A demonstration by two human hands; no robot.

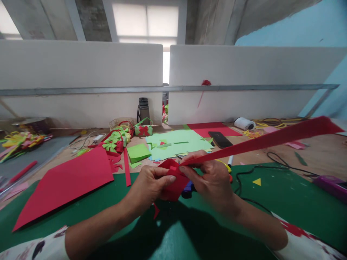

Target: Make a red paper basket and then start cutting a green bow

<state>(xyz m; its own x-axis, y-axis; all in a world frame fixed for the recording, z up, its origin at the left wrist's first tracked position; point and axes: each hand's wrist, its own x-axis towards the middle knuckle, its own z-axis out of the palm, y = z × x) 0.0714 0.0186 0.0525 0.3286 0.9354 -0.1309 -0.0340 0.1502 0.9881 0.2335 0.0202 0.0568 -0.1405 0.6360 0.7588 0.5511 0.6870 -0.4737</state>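
Observation:
Both my hands meet above the green cutting mat (284, 202). My left hand (150, 186) pinches a small folded red paper piece (173, 182) from the left, fingers closed on it. From the right, my right hand (213, 178) grips the same piece where a long red paper strip (271, 141) joins it. The strip runs up and to the right, ending near the right edge of view. A dark blue object (188, 189) lies on the mat just under my hands.
A big red paper sheet (67, 184) lies left on the mat. Green paper sheets (176, 144), a green sticky pad (138, 152), a black phone (220, 139), red-and-green paper baskets (116, 141), a water bottle (143, 107), a tape roll (244, 123) and cables (273, 159) sit behind. White dividers close the back.

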